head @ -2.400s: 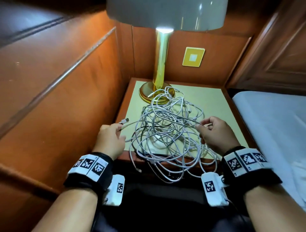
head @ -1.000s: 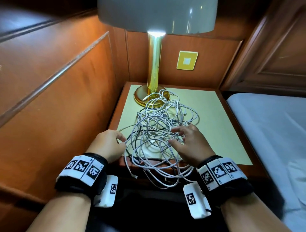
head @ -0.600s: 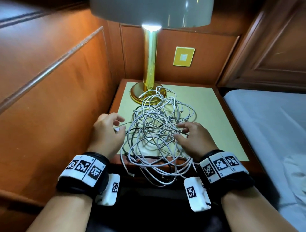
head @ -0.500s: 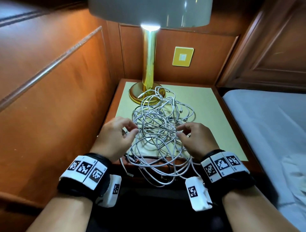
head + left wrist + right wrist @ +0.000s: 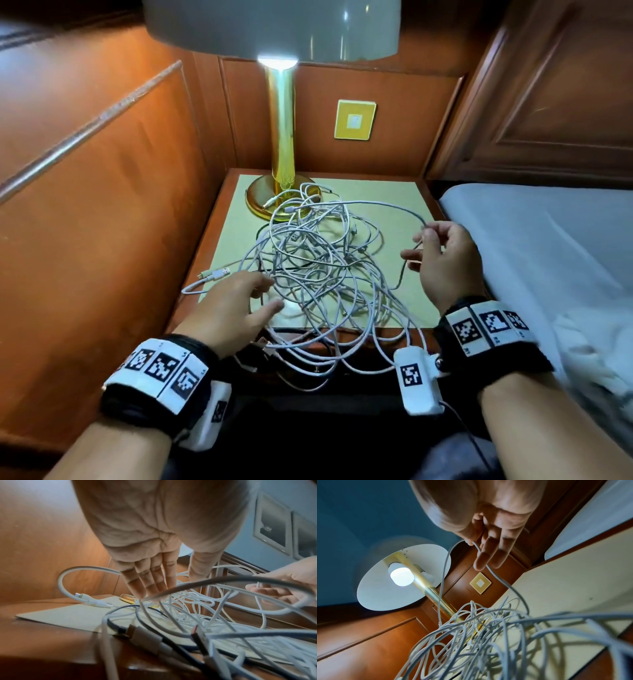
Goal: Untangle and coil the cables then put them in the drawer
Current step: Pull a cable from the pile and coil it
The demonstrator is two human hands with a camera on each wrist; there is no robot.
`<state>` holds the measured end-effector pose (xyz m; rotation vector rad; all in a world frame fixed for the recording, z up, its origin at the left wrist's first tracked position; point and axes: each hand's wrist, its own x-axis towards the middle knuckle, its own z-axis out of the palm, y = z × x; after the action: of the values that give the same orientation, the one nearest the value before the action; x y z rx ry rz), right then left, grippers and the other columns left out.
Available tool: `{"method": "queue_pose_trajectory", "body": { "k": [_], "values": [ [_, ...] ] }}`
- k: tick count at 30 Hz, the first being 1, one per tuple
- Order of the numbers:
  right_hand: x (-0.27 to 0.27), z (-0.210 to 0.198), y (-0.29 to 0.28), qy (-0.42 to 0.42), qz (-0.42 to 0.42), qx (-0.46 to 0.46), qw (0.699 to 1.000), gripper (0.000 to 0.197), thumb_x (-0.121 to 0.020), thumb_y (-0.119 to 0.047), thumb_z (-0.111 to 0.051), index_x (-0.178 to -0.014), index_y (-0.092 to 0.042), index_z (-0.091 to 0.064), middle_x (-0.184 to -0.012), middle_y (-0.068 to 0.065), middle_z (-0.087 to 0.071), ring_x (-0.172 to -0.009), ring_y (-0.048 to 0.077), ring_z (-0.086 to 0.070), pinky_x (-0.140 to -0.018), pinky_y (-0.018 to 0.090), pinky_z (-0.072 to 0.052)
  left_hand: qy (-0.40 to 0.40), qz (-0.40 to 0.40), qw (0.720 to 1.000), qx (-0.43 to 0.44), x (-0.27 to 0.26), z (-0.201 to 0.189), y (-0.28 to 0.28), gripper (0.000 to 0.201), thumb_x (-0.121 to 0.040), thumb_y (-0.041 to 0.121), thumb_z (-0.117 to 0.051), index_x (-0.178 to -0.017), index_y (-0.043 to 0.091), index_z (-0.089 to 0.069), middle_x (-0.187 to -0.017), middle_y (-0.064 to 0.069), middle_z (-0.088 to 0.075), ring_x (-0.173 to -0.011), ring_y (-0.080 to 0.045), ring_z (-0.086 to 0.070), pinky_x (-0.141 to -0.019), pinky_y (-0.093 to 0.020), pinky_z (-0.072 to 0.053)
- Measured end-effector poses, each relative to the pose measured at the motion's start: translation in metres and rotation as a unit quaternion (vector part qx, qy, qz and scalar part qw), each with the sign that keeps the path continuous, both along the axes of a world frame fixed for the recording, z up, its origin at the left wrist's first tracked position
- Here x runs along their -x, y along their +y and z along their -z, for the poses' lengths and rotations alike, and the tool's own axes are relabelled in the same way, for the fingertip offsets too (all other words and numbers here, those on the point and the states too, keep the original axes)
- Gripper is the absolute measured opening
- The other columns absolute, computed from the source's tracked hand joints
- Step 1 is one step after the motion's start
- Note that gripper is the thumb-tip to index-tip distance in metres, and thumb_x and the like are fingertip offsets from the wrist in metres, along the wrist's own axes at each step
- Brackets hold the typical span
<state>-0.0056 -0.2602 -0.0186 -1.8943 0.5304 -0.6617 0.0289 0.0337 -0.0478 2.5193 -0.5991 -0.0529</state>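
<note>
Your right hand [image 5: 445, 260] pinches one white cable strand [image 5: 359, 204] lifted off the cable tangle [image 5: 318, 270]; left hand [image 5: 236, 308] spread flat on the tangle's near-left side. Tangle sits mid-counter [image 5: 404, 195], loops overhanging the near edge. Hard pull risks tightening knots, or dragging the pile off, or snagging the lamp base [image 5: 260, 205].

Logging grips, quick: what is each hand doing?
Left hand: open, straight fingers on the cable tangle.
Right hand: pinching one white cable.
</note>
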Motion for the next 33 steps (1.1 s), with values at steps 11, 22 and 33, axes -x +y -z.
{"method": "queue_pose_trajectory", "body": {
  "k": [11, 22, 33],
  "values": [
    [0.024, -0.012, 0.006, -0.021, -0.168, 0.009, 0.986, 0.012, -0.101, -0.02, -0.055, -0.108, -0.021, -0.065, -0.091, -0.001, -0.069, -0.071, 0.012, -0.071, -0.071, 0.033, -0.06, -0.037, -0.051, 0.987, 0.146, 0.008, -0.039, -0.041, 0.032, -0.092, 0.032, -0.07, -0.121, 0.025, -0.059, -0.106, 0.012, -0.064, -0.093, -0.005, -0.063, -0.07, -0.005, -0.042],
    [0.04, -0.02, -0.01, -0.071, -0.106, -0.071, 0.989, 0.026, -0.103, -0.016, -0.05, -0.126, -0.028, -0.05, -0.07, -0.002, -0.064, -0.05, 0.012, -0.059, -0.065, 0.04, -0.061, 0.094, 0.072, 0.992, -0.04, 0.027, -0.04, -0.109, 0.059, -0.086, 0.05, -0.072, -0.139, 0.031, -0.053, -0.146, 0.009, -0.048, -0.13, -0.011, -0.049, -0.107, -0.027, -0.037],
    [0.053, 0.017, -0.068, 0.427, -0.083, 0.155, 0.887, 0.052, -0.089, -0.044, -0.065, -0.135, -0.021, -0.053, -0.142, 0.007, -0.053, -0.125, 0.023, -0.054, -0.101, 0.031, -0.043, 0.101, 0.044, 0.987, -0.113, 0.026, -0.023, -0.121, 0.061, -0.086, 0.051, -0.071, -0.139, 0.029, -0.052, -0.142, 0.007, -0.051, -0.128, -0.019, -0.052, -0.109, -0.039, -0.044]
  ]
}}
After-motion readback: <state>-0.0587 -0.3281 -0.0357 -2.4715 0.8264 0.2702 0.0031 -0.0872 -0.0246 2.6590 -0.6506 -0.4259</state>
